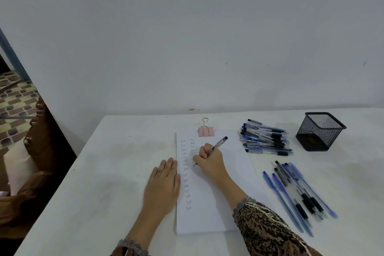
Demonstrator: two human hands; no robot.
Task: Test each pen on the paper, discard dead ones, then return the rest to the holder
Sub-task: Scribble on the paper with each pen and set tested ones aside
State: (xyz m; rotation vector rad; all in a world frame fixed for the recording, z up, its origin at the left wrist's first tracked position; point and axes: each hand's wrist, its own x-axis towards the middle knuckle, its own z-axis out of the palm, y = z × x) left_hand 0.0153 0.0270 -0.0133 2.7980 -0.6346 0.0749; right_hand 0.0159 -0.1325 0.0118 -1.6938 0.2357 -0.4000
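A white sheet of paper (226, 174) lies on the table, with two columns of small written marks down its left side. My right hand (209, 162) grips a clear pen (219, 142) with a black cap end, its tip on the paper beside the second column. My left hand (163, 185) lies flat, fingers straight, pressing the paper's left edge. A pile of several pens (266, 139) sits right of the paper's top. Several more pens (297, 195), blue and clear, lie nearer me on the right. The black mesh holder (320, 131) stands at the far right; no pens show in it.
A pink binder clip (206, 131) holds the paper's top edge. The white table (104, 172) ends at a pale wall behind. A brown carved wooden chair (37, 151) stands beyond the table's left edge, over a patterned tile floor.
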